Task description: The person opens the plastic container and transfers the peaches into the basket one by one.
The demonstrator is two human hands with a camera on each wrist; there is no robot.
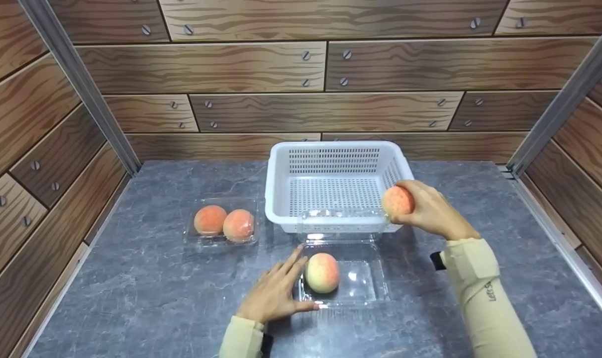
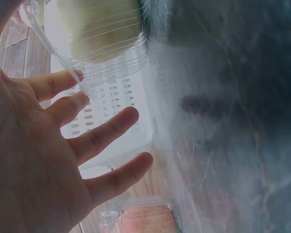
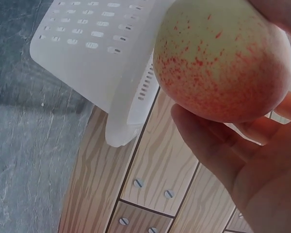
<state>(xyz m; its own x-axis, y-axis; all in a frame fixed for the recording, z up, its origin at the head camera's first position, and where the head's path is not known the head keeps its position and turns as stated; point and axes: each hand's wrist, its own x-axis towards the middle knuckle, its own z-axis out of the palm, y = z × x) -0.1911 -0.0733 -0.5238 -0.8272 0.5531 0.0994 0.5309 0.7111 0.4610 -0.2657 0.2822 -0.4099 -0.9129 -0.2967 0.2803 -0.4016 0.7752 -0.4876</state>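
A peach (image 1: 398, 201) is gripped in my right hand (image 1: 433, 211), held up at the front right corner of the white basket (image 1: 277, 186). In the right wrist view the fingers curl round this peach (image 3: 223, 63), pale with red speckles. My left hand (image 1: 276, 291) touches the left side of a clear plastic clamshell box (image 1: 363, 293), its fingers spread and fairly straight. The lid stands raised against the basket's front. One yellow-and-red peach (image 1: 323, 273) sits in the box's left half. In the left wrist view, fingertips meet the box's clear wall (image 2: 114, 73).
To the left, a second clear box (image 1: 221, 242) holds two peaches (image 1: 225, 223). The basket has slotted walls and stands near the back of the grey marbled table (image 1: 147, 293). Wood-patterned panels (image 1: 261, 67) enclose the table at the back and both sides.
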